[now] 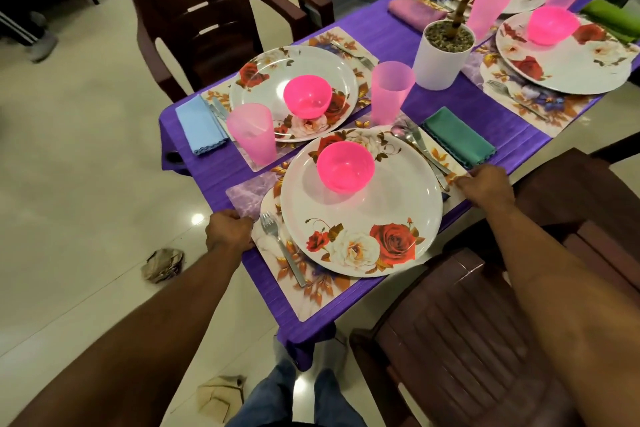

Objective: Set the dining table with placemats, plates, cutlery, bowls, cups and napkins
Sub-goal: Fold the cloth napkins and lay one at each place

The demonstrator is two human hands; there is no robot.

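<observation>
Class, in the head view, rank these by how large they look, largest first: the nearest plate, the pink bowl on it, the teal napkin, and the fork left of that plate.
1. Nearest plate
2. Teal napkin and pink bowl: look alike, unranked
3. Fork
</observation>
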